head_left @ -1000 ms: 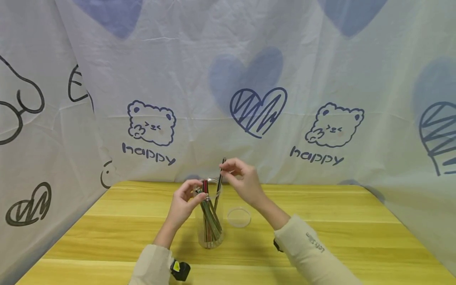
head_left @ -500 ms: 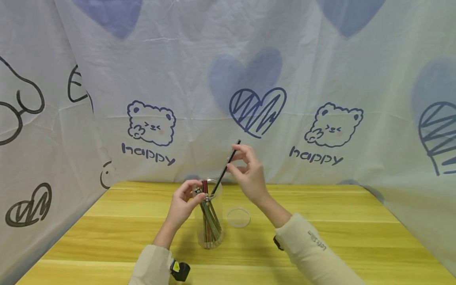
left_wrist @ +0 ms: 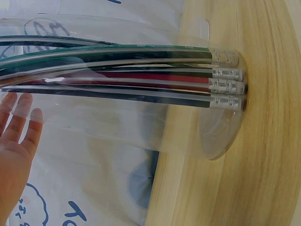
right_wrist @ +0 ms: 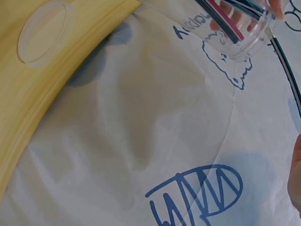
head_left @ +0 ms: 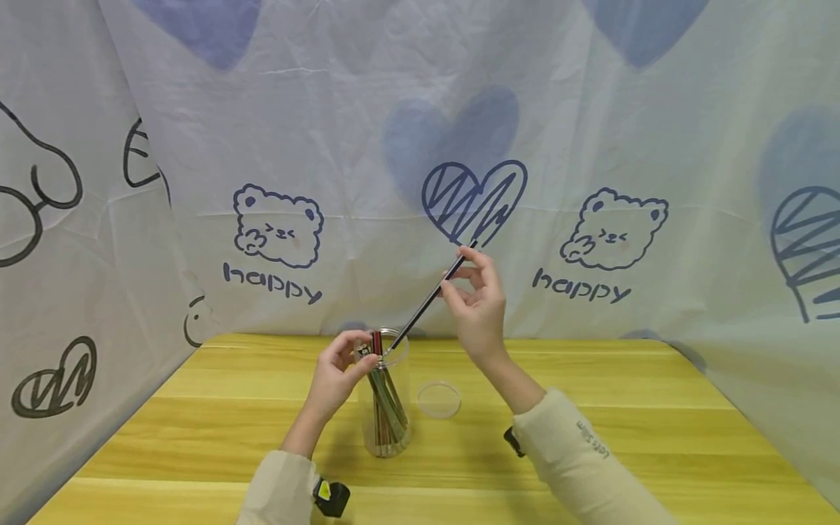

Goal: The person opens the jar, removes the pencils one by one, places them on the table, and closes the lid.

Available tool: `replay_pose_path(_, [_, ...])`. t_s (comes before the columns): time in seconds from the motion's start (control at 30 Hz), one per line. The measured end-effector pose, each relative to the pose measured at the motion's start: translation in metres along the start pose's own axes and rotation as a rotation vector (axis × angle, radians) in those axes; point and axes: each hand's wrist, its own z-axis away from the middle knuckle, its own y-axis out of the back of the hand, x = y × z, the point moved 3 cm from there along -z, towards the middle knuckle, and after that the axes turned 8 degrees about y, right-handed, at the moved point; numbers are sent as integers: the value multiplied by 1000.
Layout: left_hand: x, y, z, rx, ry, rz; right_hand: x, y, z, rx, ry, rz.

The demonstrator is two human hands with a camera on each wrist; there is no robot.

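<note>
A clear plastic jar [head_left: 405, 383] stands upright on the table with several striped pencils [head_left: 389, 408] inside. Silver ferrules at the pencils' lower ends rest by the jar's base [left_wrist: 216, 141] in the left wrist view. My left hand [head_left: 336, 372] holds the jar near its rim, thumb in front and fingers round the far side. Between thumb and fingertips, my right hand [head_left: 480, 310] pinches a dark striped pencil [head_left: 423, 310], held slanted up and right of the jar. The pencil's lower end, with a pale ferrule, is right at the jar's mouth.
A round clear lid [head_left: 440, 400] lies on the yellow wood-grain table [head_left: 590, 437] just right of the jar. Behind the table hangs a pale cloth [head_left: 374, 146] printed with hearts and bears, which also runs along the left and right sides.
My right hand has risen and moved right, drawing the dark pencil up from inside the jar until only its lower end is at the mouth. My left hand stays on the jar.
</note>
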Motion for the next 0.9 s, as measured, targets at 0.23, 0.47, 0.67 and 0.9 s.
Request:
replay_pose_path(0.23, [0, -1, 0, 5, 14, 4, -2, 8, -5, 37, -39, -21])
replay_pose_path(0.47, [-2, -1, -1, -2, 16, 6, -4, 18, -11, 79, -73, -33])
replay_pose_path(0.67, [-3, 0, -1, -1, 16, 4, -3, 24, -11, 24, -136, 19])
replay_pose_path(0.9, [-2, 0, 0, -8, 10, 15, 7, 34, 2, -50, -267, 97])
